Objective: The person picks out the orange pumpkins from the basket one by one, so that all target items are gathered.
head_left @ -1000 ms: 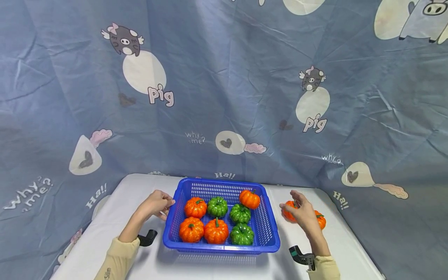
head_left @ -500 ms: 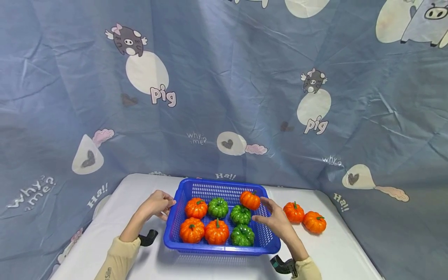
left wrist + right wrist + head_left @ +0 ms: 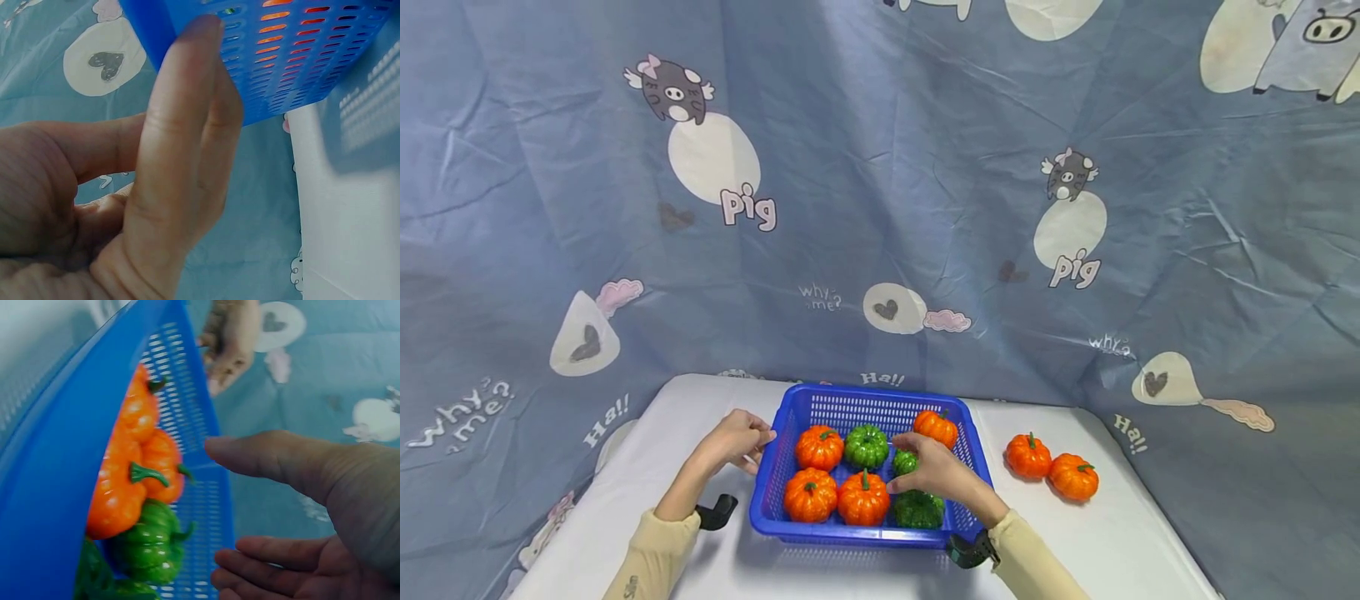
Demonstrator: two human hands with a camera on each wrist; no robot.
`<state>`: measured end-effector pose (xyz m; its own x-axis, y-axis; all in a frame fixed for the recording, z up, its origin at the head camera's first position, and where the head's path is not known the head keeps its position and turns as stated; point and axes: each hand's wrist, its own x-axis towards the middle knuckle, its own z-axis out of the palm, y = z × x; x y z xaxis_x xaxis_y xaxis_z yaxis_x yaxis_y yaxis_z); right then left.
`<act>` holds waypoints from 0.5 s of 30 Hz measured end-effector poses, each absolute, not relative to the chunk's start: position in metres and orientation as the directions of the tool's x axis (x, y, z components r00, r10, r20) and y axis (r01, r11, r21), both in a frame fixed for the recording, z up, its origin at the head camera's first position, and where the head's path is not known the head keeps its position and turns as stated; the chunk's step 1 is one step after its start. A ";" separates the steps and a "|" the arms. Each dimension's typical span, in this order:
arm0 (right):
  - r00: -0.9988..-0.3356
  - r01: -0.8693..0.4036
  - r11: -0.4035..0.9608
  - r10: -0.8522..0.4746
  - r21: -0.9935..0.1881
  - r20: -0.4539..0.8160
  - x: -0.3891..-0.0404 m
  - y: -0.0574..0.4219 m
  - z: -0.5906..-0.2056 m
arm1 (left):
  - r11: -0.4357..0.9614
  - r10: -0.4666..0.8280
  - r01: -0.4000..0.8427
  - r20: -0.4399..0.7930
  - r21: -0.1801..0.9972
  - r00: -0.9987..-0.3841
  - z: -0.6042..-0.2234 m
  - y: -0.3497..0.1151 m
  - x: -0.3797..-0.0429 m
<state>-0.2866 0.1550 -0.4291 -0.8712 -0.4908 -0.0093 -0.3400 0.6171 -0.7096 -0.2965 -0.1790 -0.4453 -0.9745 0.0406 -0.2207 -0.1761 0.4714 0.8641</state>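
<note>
My left hand holds the left rim of a blue plastic basket; in the left wrist view its fingers lie against the perforated wall. Over the basket's right half hovers my right hand, thumb and fingers apart with nothing between them. It partly covers a green toy pumpkin. Another green pumpkin sits nearer me, and a third green pumpkin lies left of the fingertips. Several orange pumpkins share the basket, among them a front one and one at the back right.
Two orange pumpkins, one on the left and one on the right, rest on the white table right of the basket. A blue printed cloth hangs behind the table.
My right hand has moved left from above the table pumpkins, across the basket's right rim, to over the green pumpkins. My left hand and the basket have stayed in place.
</note>
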 end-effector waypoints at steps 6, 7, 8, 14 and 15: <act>-0.816 -0.330 0.660 -0.559 -0.674 -0.148 -0.293 0.137 -0.438 | 0.469 0.055 -0.163 -0.212 0.868 -0.976 -0.446 -0.179 -0.296; -0.807 -0.326 0.667 -0.566 -0.670 -0.170 -0.293 0.134 -0.439 | 0.469 0.058 -0.160 -0.211 0.869 -0.976 -0.447 -0.179 -0.296; -0.798 -0.319 0.673 -0.570 -0.667 -0.193 -0.294 0.132 -0.440 | 0.469 0.061 -0.157 -0.209 0.869 -0.976 -0.446 -0.179 -0.296; -0.769 -0.360 0.748 -0.577 -0.558 -0.276 -0.298 0.119 -0.443 | 0.468 0.055 -0.159 -0.209 0.869 -0.976 -0.446 -0.179 -0.296; -0.769 -0.372 0.764 -0.572 -0.527 -0.286 -0.299 0.117 -0.443 | 0.466 0.051 -0.161 -0.209 0.870 -0.977 -0.446 -0.179 -0.296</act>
